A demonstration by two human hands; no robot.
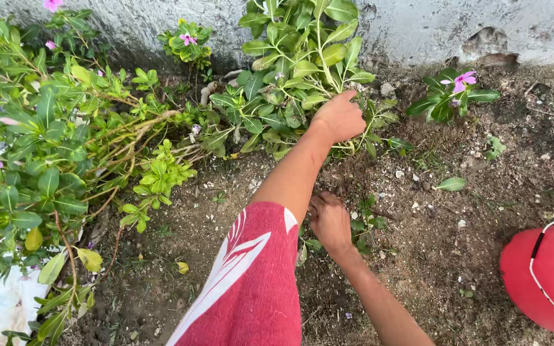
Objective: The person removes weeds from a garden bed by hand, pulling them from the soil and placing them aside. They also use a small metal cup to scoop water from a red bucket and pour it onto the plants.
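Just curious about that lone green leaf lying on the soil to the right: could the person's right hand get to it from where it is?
Probably yes. The right hand is low by the soil, and only bare dirt lies between it and the fallen leaf; nothing blocks the way.

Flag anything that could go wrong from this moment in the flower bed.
1. The left hand grips the stems of the leafy plant by the wall; a hard pull might snap stems or loosen the roots.
2. The right hand works low among small weeds in stony soil; grit could scrape the fingers.
3. The left arm crosses over it, partly blocking the view of that hand.
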